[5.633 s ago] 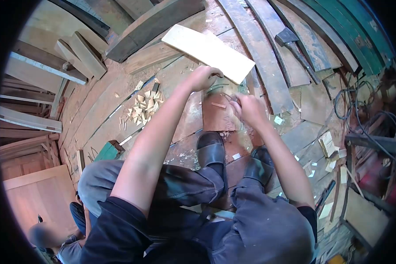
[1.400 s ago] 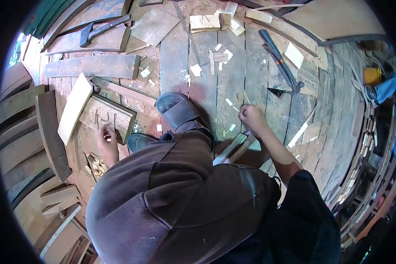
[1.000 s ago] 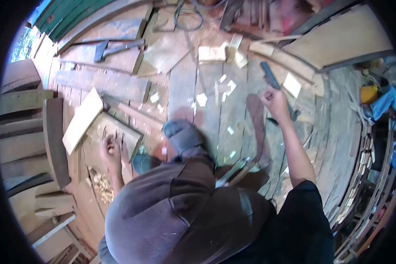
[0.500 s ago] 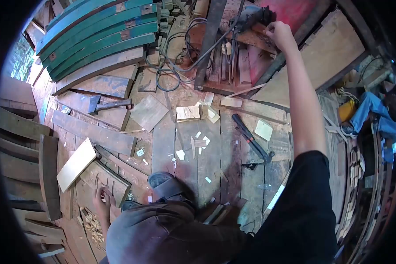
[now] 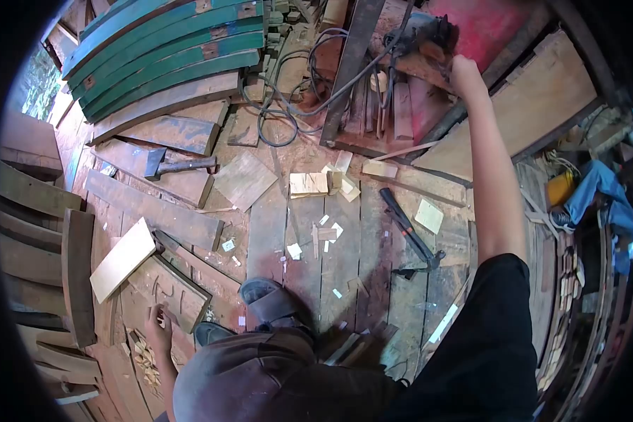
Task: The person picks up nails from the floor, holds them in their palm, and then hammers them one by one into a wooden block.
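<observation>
My right hand (image 5: pixel 465 76) is stretched far forward at the top right, its fingers closed at the edge of a dusty board beside a dark power tool (image 5: pixel 432 35). What it grips is too small to make out. Low on the left, my left hand (image 5: pixel 159 325) hangs beside a brown board (image 5: pixel 165 292) with curved marks, its fingers curled and apart, nothing seen in them. A pale rectangular board (image 5: pixel 123 260) leans over that brown board. Small wood chips (image 5: pixel 146 366) lie just below my left hand.
A hammer (image 5: pixel 411 235) lies right of centre on the plank floor. An axe-like tool (image 5: pixel 179 167) rests on boards at the left. Green curved slats (image 5: pixel 169 63) are stacked at the top left. Looped cable (image 5: pixel 278 116) crosses the top. Another person's legs (image 5: pixel 598 186) show at the far right.
The view has shifted slightly. My right hand has moved down and to the right, close beside the dark power tool. My left hand has moved slightly down and left.
</observation>
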`<state>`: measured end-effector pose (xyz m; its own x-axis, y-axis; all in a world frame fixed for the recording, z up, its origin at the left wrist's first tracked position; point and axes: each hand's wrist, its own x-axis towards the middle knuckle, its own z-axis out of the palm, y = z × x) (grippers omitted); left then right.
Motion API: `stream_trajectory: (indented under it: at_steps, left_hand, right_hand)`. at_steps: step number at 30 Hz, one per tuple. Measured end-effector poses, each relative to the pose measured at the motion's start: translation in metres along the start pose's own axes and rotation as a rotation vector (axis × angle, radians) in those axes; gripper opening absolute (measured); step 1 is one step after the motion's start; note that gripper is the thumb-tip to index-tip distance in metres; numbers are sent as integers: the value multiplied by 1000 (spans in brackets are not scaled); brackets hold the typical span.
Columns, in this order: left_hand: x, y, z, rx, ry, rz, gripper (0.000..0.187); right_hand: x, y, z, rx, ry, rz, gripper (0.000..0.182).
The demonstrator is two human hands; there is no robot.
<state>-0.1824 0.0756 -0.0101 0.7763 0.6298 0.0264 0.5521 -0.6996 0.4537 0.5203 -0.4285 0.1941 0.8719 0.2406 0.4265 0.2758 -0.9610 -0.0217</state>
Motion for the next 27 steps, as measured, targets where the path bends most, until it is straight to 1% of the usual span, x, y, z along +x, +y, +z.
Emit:
stream_trajectory:
  at_steps: [1, 4, 7, 10, 11, 13, 14, 15, 17, 18, 21, 24, 27]
  left_hand:
    - [0, 1, 1, 8, -1, -1, 28]
    - [1, 4, 0, 1, -9, -2, 29]
    - [0, 6, 1, -11, -5, -16, 28]
    - [-1, 10, -1, 3, 4, 8, 27]
    - [-1, 8, -1, 12, 9, 7, 26]
    - [-2, 2, 0, 29, 18, 1, 25]
    - [-2, 0, 0, 16, 20, -9, 25]
    - [0, 1, -2, 2, 22, -18, 25]
    - [0, 3, 0, -14, 24, -26, 25]
    - [0, 4, 0, -10, 23, -23, 26]
    - [-1, 3, 3, -7, 32, -1, 27]
    - [-2, 1, 3, -2, 29, -5, 28]
    - [-3, -2, 3, -15, 38, -23, 29]
  right_hand:
    - [5, 1, 1, 6, -51, 10, 10]
    - [4, 1, 2, -32, -1, -52, 10]
    - [4, 3, 7, -19, -105, -42, 22]
    - [2, -3, 4, -11, 65, 34, 18]
    - [1, -4, -3, 28, 58, 6, 16]
    - [-10, -16, -37, 107, 44, -54, 13]
    - [-14, -18, -45, 232, 142, -68, 12]
    - [-17, -24, -59, 307, 75, 53, 18]
    - [-5, -1, -60, 967, -130, 152, 22]
    - [-10, -3, -69, 1157, -229, 167, 27]
    - [-18, -7, -89, 1378, -340, 250, 31]
    - [-19, 0, -94, 1550, -467, 185, 36]
    - [-24, 3, -91, 1624, -413, 238, 40]
